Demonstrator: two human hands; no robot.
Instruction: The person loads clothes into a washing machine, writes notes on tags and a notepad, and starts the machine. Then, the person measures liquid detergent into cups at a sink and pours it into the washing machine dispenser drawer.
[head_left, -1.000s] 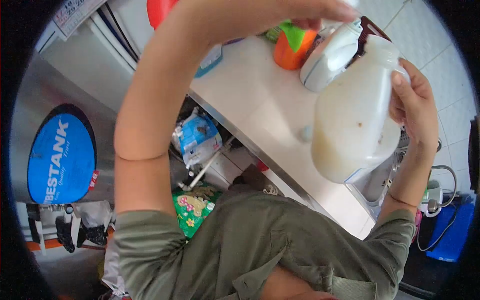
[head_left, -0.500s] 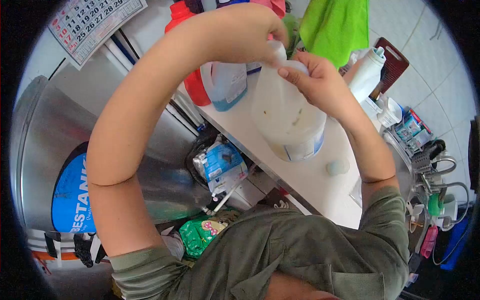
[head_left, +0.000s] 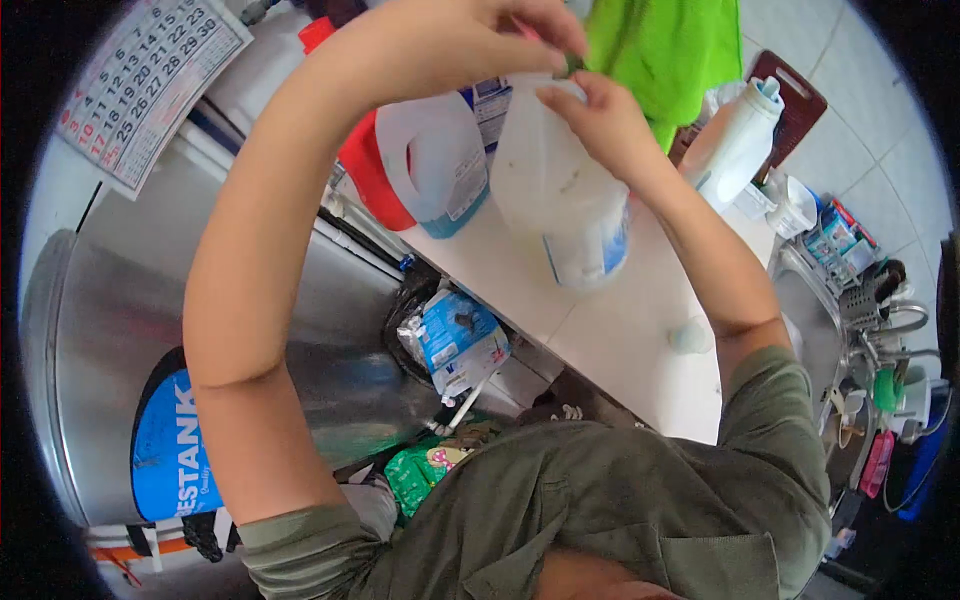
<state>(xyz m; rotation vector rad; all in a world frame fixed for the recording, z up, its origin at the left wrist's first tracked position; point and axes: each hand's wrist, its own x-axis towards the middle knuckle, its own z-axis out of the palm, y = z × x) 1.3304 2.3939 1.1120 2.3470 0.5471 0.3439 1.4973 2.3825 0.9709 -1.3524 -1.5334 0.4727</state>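
Note:
A large translucent white plastic jug (head_left: 555, 185) with a blue-and-white label stands tilted on the white countertop (head_left: 640, 330). My right hand (head_left: 610, 125) is closed around the upper part of the jug near its neck, thumb across the front. Just above the jug's mouth, my left hand (head_left: 525, 40) has its fingers curled toward the thumb. A bit of pink shows between those fingers; whether it is held or lies behind them is unclear. The jug's opening is mostly hidden by my hands. A small translucent cup-like piece (head_left: 690, 337) lies on the countertop.
Left of the jug stand a jug of blue liquid (head_left: 440, 165) and a red bottle (head_left: 375, 175). A green cloth (head_left: 670, 60) hangs behind. A white bottle (head_left: 735, 140) and a sink (head_left: 810, 300) are at right. A steel tank (head_left: 120, 290) stands left.
My left hand has lifted slightly off the jug's top, its fingers less tightly closed. The jug leans a little differently, still in my right hand. The camera view has shifted.

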